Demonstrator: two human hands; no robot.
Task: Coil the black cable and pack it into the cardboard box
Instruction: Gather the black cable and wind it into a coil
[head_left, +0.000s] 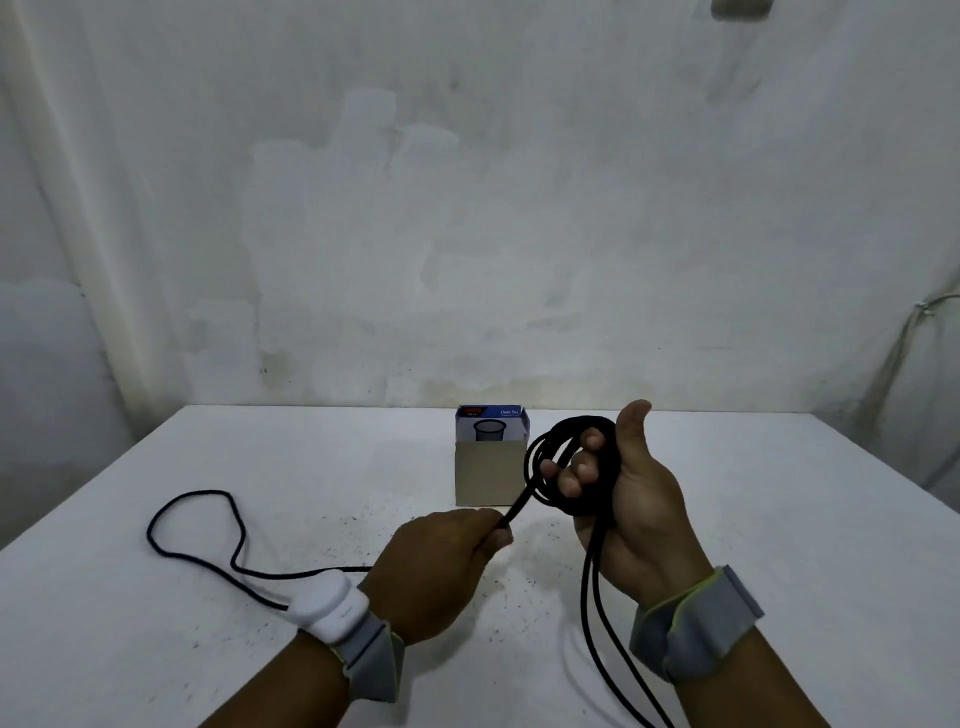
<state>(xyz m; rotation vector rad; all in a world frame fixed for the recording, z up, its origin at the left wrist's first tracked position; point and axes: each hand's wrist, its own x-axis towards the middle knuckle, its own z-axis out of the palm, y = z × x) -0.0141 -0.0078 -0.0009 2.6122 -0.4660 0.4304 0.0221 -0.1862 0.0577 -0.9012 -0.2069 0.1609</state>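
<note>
My right hand (631, 488) is raised above the table, palm toward me, its fingers curled around several loops of the black cable (550, 457). Two strands hang from that hand down past the lower edge of the view. My left hand (441, 551) pinches a strand that runs up into the loops. More of the cable trails left across the table in a loose loop (195, 525). The small cardboard box (488, 475) stands open at the table's middle, just behind and left of the coil, with a printed blue flap upright at its back.
The white table (260, 649) is speckled with dark specks near my hands. A stained white wall (467, 234) rises behind its far edge. Both wrists wear grey straps; the left one carries a white device (330, 608). A pale wire (914, 332) hangs on the wall at right.
</note>
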